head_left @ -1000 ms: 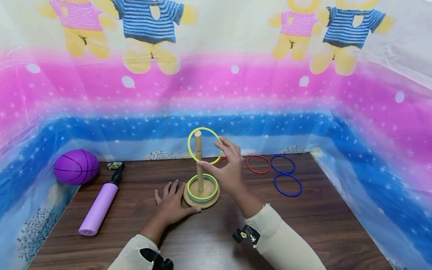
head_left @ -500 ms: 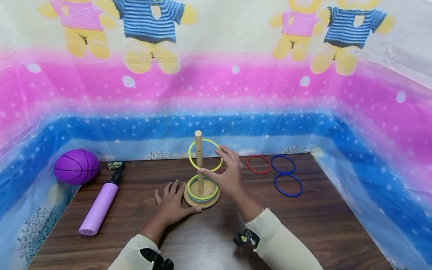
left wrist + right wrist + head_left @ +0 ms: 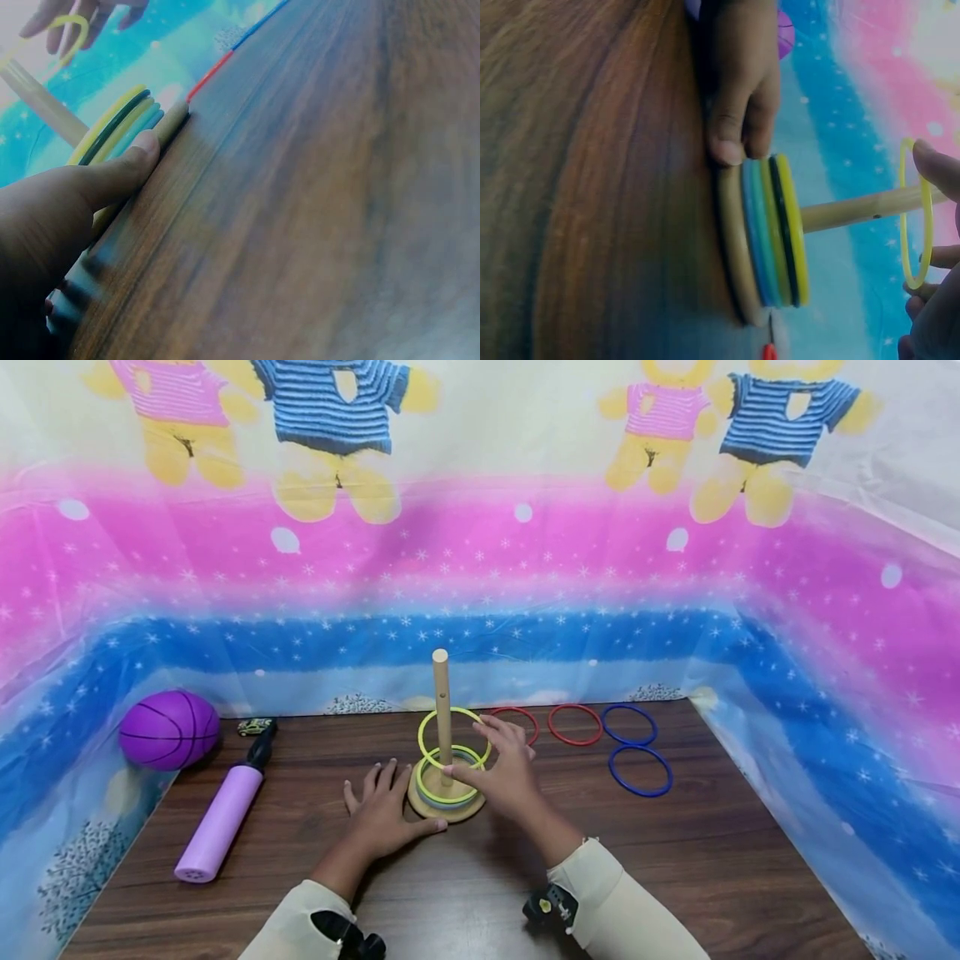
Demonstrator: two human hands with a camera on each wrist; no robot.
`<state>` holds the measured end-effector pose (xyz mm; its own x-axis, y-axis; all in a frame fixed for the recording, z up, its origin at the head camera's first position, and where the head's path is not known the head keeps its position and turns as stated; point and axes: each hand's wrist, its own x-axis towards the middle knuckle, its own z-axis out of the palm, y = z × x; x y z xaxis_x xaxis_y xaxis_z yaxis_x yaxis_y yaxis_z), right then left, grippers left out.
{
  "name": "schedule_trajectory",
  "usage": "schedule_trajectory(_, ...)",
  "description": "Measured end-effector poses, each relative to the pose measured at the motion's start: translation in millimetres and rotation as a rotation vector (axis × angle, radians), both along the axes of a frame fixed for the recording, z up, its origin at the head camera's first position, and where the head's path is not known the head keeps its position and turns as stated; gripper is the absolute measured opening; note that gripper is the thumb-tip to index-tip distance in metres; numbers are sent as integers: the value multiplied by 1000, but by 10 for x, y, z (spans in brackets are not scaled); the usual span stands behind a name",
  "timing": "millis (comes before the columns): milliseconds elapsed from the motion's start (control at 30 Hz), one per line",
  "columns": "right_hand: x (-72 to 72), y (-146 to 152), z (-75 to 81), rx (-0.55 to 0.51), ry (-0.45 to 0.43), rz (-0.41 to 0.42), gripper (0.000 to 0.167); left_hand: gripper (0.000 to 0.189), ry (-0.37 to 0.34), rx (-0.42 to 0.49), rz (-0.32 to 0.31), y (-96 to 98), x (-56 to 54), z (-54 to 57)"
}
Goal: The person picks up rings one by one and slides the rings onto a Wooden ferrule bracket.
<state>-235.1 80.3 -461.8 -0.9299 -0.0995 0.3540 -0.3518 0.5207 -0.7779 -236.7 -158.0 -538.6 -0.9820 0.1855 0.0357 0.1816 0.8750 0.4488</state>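
Note:
A wooden peg (image 3: pixel 442 693) stands upright on a round wooden base (image 3: pixel 471 812). Several rings are stacked around its foot, with a yellow ring (image 3: pixel 793 225) uppermost and black, yellow-green, teal and blue ones under it. My right hand (image 3: pixel 512 772) pinches another yellow ring (image 3: pixel 420 737) between thumb and fingers. This ring is around the peg, tilted, above the stack. My left hand (image 3: pixel 380 818) rests on the table at the base's left side, fingers spread and straight. Its thumb (image 3: pixel 142 150) touches the base's near edge.
Two red rings (image 3: pixel 575 745) and two blue rings (image 3: pixel 640 795) lie on the table at the back right. A purple ball (image 3: pixel 169 731), a lilac hand pump (image 3: pixel 219 827) and a small toy car (image 3: pixel 255 727) are on the left. A printed cloth (image 3: pixel 480 560) hangs behind.
My right hand has moved down with the yellow ring, from near the peg's top to just above the stack. My left hand has stayed at the base.

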Motion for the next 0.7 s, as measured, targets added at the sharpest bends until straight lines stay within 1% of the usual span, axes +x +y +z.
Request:
schedule_trajectory(100, -6, 9, -67, 17, -40, 27, 85, 121, -3, 2, -1, -2, 2, 1)
schedule_trajectory(200, -12, 13, -119, 33, -58, 55, 86, 121, -3, 4, -2, -2, 2, 1)
schedule_trajectory(533, -36, 13, -259, 97, -75, 75, 87, 121, 2, -6, -2, 1, -5, -10)
schedule_trajectory(700, -56, 34, -327, 122, -56, 88, 84, 122, -2, -6, 0, -2, -7, -14)
